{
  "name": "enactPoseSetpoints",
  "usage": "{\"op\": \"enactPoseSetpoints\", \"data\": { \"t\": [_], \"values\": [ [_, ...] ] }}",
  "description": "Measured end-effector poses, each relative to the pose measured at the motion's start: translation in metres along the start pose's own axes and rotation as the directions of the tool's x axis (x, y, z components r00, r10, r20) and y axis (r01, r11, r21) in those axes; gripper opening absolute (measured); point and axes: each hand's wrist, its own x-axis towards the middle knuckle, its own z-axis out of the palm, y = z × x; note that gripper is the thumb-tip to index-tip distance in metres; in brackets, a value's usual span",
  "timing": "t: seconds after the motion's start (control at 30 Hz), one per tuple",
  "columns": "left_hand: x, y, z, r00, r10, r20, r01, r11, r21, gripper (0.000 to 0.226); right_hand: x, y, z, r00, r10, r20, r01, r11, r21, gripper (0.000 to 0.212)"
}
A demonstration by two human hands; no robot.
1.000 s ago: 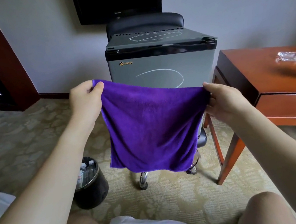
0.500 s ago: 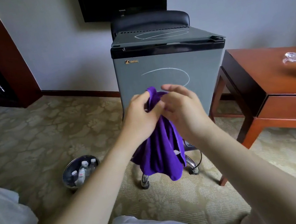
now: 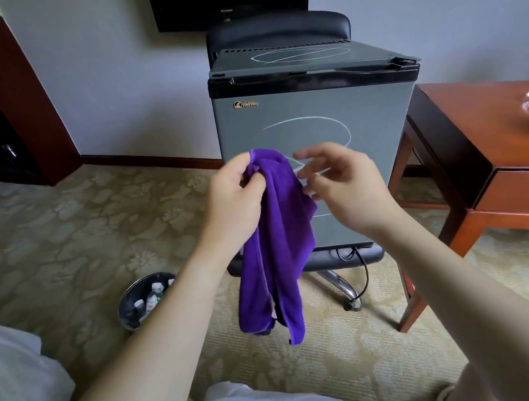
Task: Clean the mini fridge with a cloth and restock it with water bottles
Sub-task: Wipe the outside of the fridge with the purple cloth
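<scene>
Low in the left of the frame, a round metal bucket (image 3: 140, 301) holds small water bottles (image 3: 153, 296). At centre the left hand (image 3: 235, 201) pinches the bunched purple microfibre cloth (image 3: 273, 251); the right hand (image 3: 340, 184) hovers beside it, fingers spread, holding nothing. Behind, the grey mini fridge (image 3: 317, 129) is closed, chalk-marked: wiping likely comes next, needing the cloth folded and pressed flat

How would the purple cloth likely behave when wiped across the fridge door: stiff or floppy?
Likely floppy: the purple cloth hangs in loose folds from the left hand pinching its top edge. Probably light, since that pinch alone carries it. Its fuzzy surface suggests it won't slip easily.
</scene>
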Motion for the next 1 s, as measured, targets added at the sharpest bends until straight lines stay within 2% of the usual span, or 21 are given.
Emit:
{"op": "enactPoseSetpoints", "data": {
  "t": [0.03,0.1,0.23,0.33,0.4,0.53,0.63,0.9,1.0],
  "values": [
    [0.001,0.002,-0.001,1.0,-0.025,0.006,0.025,0.997,-0.074,0.033,0.001,0.008,0.001,0.999,-0.02,0.036,0.021,0.999,-0.026,0.053],
    [0.002,0.006,-0.003,0.998,-0.061,0.036,0.066,0.982,-0.176,0.035,0.0,0.023,0.006,0.994,-0.002,0.111,-0.004,0.998,0.06,0.051],
    [0.01,0.007,-0.009,0.986,-0.162,0.03,0.16,0.9,-0.405,0.039,0.003,0.04,0.013,0.984,0.055,0.169,-0.084,0.982,0.171,0.026],
    [0.015,0.003,-0.015,0.982,-0.185,0.042,0.185,0.881,-0.436,0.041,0.005,0.045,0.015,0.956,0.112,0.271,-0.161,0.973,0.165,0.017],
    [0.017,-0.001,-0.019,0.983,-0.175,0.055,0.182,0.892,-0.415,0.038,0.006,0.044,0.016,0.945,0.147,0.292,-0.198,0.968,0.154,0.019],
    [0.025,-0.012,-0.029,0.981,-0.191,-0.028,0.164,0.902,-0.398,0.027,0.016,0.037,0.012,0.969,0.182,0.168,-0.221,0.943,0.251,0.023],
    [0.032,-0.022,-0.037,0.966,-0.22,-0.138,0.155,0.914,-0.375,0.026,0.026,0.03,0.01,0.99,0.135,0.046,-0.143,0.94,0.309,0.027],
    [0.057,-0.034,-0.035,0.928,-0.148,-0.342,0.118,0.987,-0.106,0.035,0.063,0.025,0.037,0.971,-0.048,-0.233,0.055,0.998,0.026,0.027],
    [0.071,-0.034,-0.03,0.907,-0.14,-0.397,0.108,0.989,-0.104,0.036,0.078,0.015,0.053,0.955,-0.051,-0.291,0.07,0.996,0.057,0.03]
  ]
}}
